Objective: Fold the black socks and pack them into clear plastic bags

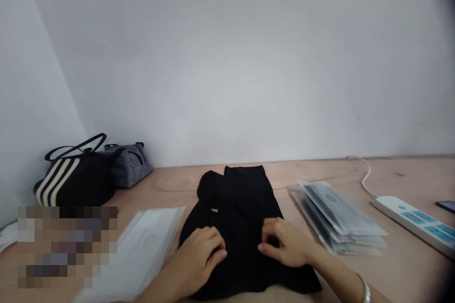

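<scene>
The left hand (201, 251) and right hand (284, 241) curled closed on folds of the black garment (241, 203), which lay on the wooden table (401, 184); a hard tug could skew it into the stacked clear packets (337, 218) just beside.

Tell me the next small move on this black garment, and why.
Probably smooth the far end of the black garment with the left hand. That end looks lumped and uneven, while both hands sit mid-garment, so the right hand could likely keep the fabric pinned meanwhile.
</scene>
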`<state>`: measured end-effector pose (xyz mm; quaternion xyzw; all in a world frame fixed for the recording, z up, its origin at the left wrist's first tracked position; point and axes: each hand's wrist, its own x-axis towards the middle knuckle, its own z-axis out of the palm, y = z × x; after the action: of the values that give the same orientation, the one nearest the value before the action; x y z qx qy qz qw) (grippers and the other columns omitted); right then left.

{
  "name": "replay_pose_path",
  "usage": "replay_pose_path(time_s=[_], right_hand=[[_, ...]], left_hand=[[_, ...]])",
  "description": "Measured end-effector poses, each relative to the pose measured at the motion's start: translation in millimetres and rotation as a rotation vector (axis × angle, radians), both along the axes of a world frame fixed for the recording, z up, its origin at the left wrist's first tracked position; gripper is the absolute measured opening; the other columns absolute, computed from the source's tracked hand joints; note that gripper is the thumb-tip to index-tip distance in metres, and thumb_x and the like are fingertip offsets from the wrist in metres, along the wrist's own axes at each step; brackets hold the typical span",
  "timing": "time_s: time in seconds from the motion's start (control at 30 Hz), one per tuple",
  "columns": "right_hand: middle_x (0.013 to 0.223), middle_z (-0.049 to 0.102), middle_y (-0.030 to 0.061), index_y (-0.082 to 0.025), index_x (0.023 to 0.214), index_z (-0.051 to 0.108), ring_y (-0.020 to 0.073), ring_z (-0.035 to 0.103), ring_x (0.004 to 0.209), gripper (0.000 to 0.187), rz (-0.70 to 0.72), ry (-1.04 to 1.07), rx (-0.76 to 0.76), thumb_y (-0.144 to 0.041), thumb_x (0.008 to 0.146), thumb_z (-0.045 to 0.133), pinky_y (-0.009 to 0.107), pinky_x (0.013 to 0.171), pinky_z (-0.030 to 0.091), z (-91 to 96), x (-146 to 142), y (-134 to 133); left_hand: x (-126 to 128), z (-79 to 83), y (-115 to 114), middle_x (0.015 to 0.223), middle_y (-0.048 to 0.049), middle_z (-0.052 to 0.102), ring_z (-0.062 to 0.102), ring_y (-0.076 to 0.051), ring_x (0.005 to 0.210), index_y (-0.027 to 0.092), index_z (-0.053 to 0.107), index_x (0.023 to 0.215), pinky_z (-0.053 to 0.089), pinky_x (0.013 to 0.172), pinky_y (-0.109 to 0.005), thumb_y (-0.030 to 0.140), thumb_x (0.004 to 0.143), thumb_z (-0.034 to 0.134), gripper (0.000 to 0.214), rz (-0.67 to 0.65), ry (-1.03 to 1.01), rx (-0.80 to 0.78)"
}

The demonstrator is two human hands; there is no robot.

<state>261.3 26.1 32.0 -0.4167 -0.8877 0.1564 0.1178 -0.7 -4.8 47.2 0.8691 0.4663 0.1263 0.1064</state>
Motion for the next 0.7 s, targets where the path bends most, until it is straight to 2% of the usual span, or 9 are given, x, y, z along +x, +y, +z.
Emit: replay_pose_path(time_s=[0.07, 0.13, 0.2, 0.3, 0.43, 0.53, 0.6, 0.67, 0.7], right_hand=[[0.113, 0.056, 0.0101, -0.019, 0.106, 0.059, 0.0222, 0.05, 0.103, 0.038, -0.096, 0.013, 0.1, -0.044, 0.083, 0.042, 0.035, 0.087, 0.035, -8.1, -8, 7], [0.136, 0.035, 0.0127, -0.02, 0.129, 0.04, 0.0279, 0.028, 0.124, 0.056, -0.114, -0.037, 0.106, -0.052, 0.083, 0.038, 0.045, 0.099, 0.022, -19.8, -12, 12], [0.143, 0.019, 0.0117, -0.022, 0.137, 0.023, 0.0301, 0.012, 0.13, 0.066, -0.099, -0.104, 0.06, -0.059, 0.083, 0.032, 0.053, 0.101, 0.012, -32.9, -10, 14], [0.144, 0.012, 0.0091, -0.028, 0.138, 0.016, 0.0307, 0.006, 0.131, 0.063, -0.089, -0.124, 0.05, -0.059, 0.084, 0.028, 0.058, 0.099, 0.007, -49.2, -3, 5], [0.145, 0.012, 0.0084, -0.031, 0.138, 0.012, 0.0318, 0.009, 0.13, 0.061, -0.074, -0.068, 0.063, -0.055, 0.085, 0.032, 0.059, 0.099, 0.007, -52.6, 4, -17], [0.143, 0.019, 0.0095, -0.029, 0.137, 0.02, 0.0312, 0.015, 0.129, 0.06, -0.05, -0.028, 0.027, -0.055, 0.085, 0.032, 0.056, 0.1, 0.013, -35.3, 7, -32], [0.133, 0.038, 0.0121, -0.025, 0.127, 0.04, 0.0306, 0.033, 0.12, 0.057, -0.027, 0.009, 0.014, -0.057, 0.08, 0.04, 0.049, 0.096, 0.026, -18.5, 9, -40], [0.108, 0.055, 0.0106, -0.022, 0.101, 0.058, 0.0277, 0.049, 0.099, 0.044, 0.014, 0.012, -0.003, -0.054, 0.072, 0.052, 0.042, 0.085, 0.037, -4.5, 12, -47], [0.096, 0.058, 0.0084, -0.022, 0.088, 0.06, 0.0254, 0.052, 0.089, 0.034, 0.038, -0.005, -0.018, -0.05, 0.07, 0.056, 0.039, 0.08, 0.039, -0.3, 14, -50]], left_hand=[[7, -13.8, 11, 0.123, -0.0033, 0.05, 0.041, -0.022, 0.115, 0.027, 0.051, 0.115, 0.029, 0.097, -0.041, 0.035, 0.089, 0.036, 0.031, 0.069, 0.033, 0.085], [9, -30.6, 21, 0.14, -0.0062, 0.031, 0.022, -0.028, 0.128, 0.029, 0.034, 0.131, 0.018, 0.101, -0.051, 0.046, 0.089, 0.033, 0.045, 0.112, 0.11, 0.052], [8, -45.1, 24, 0.144, -0.0084, 0.018, 0.012, -0.031, 0.131, 0.03, 0.023, 0.135, 0.014, 0.1, -0.057, 0.055, 0.087, 0.027, 0.055, 0.142, 0.167, -0.014], [5, -55.4, 14, 0.145, -0.0088, 0.008, 0.005, -0.031, 0.131, 0.032, 0.014, 0.137, 0.011, 0.1, -0.058, 0.06, 0.086, 0.021, 0.059, 0.135, 0.173, -0.056], [4, -50.2, -7, 0.145, -0.0098, 0.008, 0.005, -0.034, 0.13, 0.031, 0.014, 0.137, 0.011, 0.099, -0.061, 0.061, 0.084, 0.024, 0.062, 0.097, 0.172, -0.131], [-3, -41.6, -13, 0.145, -0.0112, 0.014, 0.011, -0.035, 0.13, 0.027, 0.019, 0.137, 0.014, 0.099, -0.058, 0.06, 0.084, 0.028, 0.063, 0.004, 0.124, -0.146], [-14, -36.4, -14, 0.139, -0.01, 0.03, 0.027, -0.032, 0.125, 0.027, 0.032, 0.132, 0.023, 0.1, -0.049, 0.061, 0.082, 0.035, 0.061, -0.119, 0.039, -0.124], [-25, -31.7, -15, 0.118, -0.0071, 0.053, 0.047, -0.025, 0.105, 0.027, 0.052, 0.113, 0.034, 0.091, -0.037, 0.06, 0.081, 0.036, 0.048, -0.223, -0.026, -0.121], [-30, -29.3, -17, 0.102, -0.0055, 0.06, 0.052, -0.022, 0.092, 0.027, 0.058, 0.099, 0.038, 0.083, -0.032, 0.06, 0.082, 0.034, 0.044, -0.247, -0.035, -0.133]])
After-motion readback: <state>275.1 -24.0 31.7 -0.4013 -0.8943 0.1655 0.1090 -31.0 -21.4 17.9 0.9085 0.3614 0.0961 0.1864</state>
